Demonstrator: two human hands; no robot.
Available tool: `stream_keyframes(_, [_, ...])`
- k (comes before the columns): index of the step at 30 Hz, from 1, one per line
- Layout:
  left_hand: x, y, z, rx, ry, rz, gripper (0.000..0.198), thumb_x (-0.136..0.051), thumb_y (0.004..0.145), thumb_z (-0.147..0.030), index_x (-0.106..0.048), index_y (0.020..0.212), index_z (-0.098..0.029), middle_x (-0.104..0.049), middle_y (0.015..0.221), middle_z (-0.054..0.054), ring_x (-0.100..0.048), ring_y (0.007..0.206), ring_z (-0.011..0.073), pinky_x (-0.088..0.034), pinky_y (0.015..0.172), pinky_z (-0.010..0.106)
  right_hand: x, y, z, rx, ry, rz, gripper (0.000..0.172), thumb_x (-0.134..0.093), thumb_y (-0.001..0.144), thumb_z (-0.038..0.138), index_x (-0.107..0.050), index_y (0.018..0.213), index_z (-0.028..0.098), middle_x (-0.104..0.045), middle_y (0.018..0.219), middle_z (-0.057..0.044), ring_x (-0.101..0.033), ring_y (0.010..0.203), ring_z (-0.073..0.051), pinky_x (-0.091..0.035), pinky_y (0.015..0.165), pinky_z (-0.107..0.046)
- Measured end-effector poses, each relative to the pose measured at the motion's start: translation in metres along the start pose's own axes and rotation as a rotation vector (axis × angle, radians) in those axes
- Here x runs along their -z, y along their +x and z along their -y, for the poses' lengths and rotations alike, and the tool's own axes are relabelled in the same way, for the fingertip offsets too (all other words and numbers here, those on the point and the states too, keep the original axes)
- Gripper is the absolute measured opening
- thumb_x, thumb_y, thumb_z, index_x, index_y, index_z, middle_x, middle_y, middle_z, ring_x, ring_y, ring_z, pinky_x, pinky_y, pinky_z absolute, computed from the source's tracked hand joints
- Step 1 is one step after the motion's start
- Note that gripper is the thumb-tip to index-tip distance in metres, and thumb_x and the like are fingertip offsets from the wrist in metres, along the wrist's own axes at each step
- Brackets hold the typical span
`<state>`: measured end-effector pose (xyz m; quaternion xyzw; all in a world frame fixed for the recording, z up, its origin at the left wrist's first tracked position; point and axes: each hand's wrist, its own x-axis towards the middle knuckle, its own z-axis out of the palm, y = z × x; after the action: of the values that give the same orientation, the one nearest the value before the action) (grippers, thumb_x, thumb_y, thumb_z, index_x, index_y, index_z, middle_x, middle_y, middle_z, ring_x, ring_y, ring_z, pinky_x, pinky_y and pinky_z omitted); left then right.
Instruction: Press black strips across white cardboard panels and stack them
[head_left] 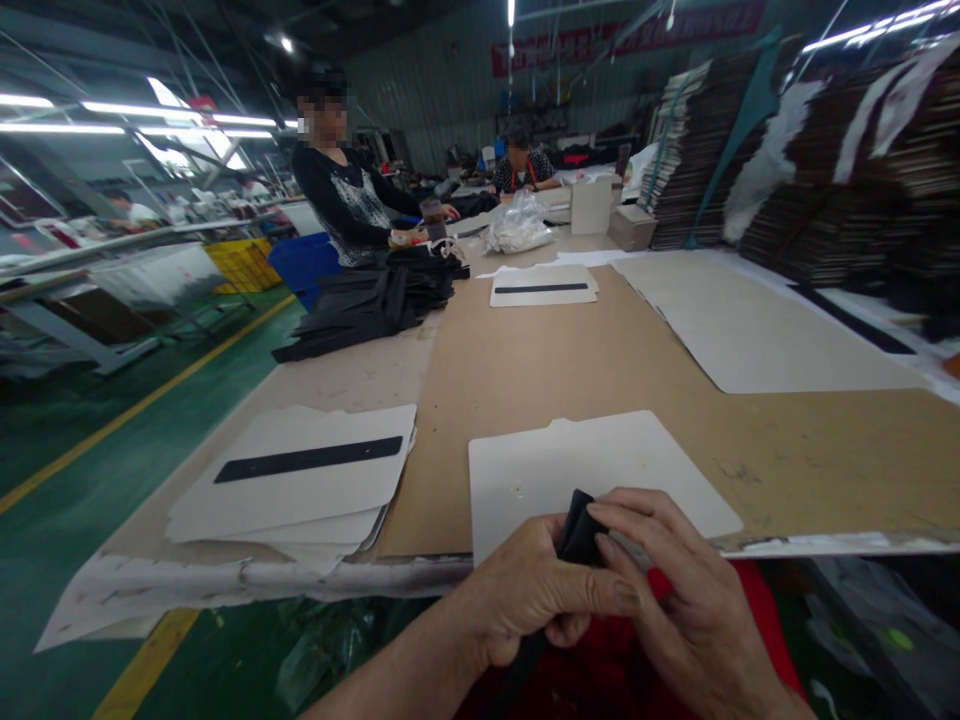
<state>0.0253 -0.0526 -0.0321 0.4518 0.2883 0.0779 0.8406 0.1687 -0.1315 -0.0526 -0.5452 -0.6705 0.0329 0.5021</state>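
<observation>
"What's up close?"

"The left hand (525, 590) grips a folded black strip (579, 535), and fingertips of the right hand (679, 590) touch its side."

"And just beyond?"

"A pale board (577, 465) on the brown tabletop (517, 370) (a couple of small marks show on its face)."

"To the left?"

"A loose stack of similar boards (300, 520), with a flat black band (309, 459) across the top one."

"Farther back?"

"A pile of black pieces (360, 310), and a person (337, 205) standing beside it."

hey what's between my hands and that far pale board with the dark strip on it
First a nearer pale board, then a stretch of brown tabletop; the head view shows both.
</observation>
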Motion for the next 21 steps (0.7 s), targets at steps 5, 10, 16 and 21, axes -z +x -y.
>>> stream_keyframes(5, [0.0,0.001,0.001,-0.013,0.015,-0.002,0.039,-0.085,0.064,-0.041,-0.057,0.073,-0.015,-0.045,0.044,-0.009,-0.036,0.035,0.0033,-0.026,0.034,0.016,0.001,0.001,-0.001,0.102,-0.083,-0.02,0.027,-0.053,0.089,0.007,-0.062,0.113,0.017,-0.062,0.106,-0.01,-0.061,0.101,-0.016,-0.054,0.084,-0.026])
stream_keyframes(10, [0.001,0.002,0.001,-0.017,-0.02,0.01,0.042,-0.085,0.063,-0.045,-0.057,0.075,-0.016,-0.045,0.042,-0.009,-0.036,0.033,0.004,-0.027,0.032,0.015,0.006,0.001,0.001,0.132,-0.118,-0.047,0.025,-0.054,0.088,0.008,-0.062,0.11,0.017,-0.063,0.108,-0.01,-0.06,0.103,-0.016,-0.052,0.089,-0.025])
stream_keyframes(16, [0.003,-0.005,-0.001,0.009,0.088,0.019,0.041,-0.079,0.068,-0.05,-0.06,0.072,-0.014,-0.051,0.046,-0.006,-0.041,0.034,0.0036,-0.028,0.031,0.013,0.02,0.001,0.011,-0.094,0.219,0.148,0.013,-0.055,0.092,0.015,-0.058,0.098,0.026,-0.064,0.085,0.002,-0.064,0.077,-0.009,-0.053,0.069,-0.016])
stream_keyframes(21, [0.01,-0.025,0.003,0.119,0.331,0.063,0.029,-0.071,0.078,-0.039,-0.067,0.091,-0.014,-0.064,0.064,-0.001,-0.058,0.048,0.0088,-0.044,0.043,0.016,0.037,-0.007,0.0,-0.318,0.296,0.41,0.02,-0.049,0.097,0.028,-0.062,0.082,0.026,-0.064,0.077,0.003,-0.063,0.072,-0.01,-0.052,0.065,-0.017])
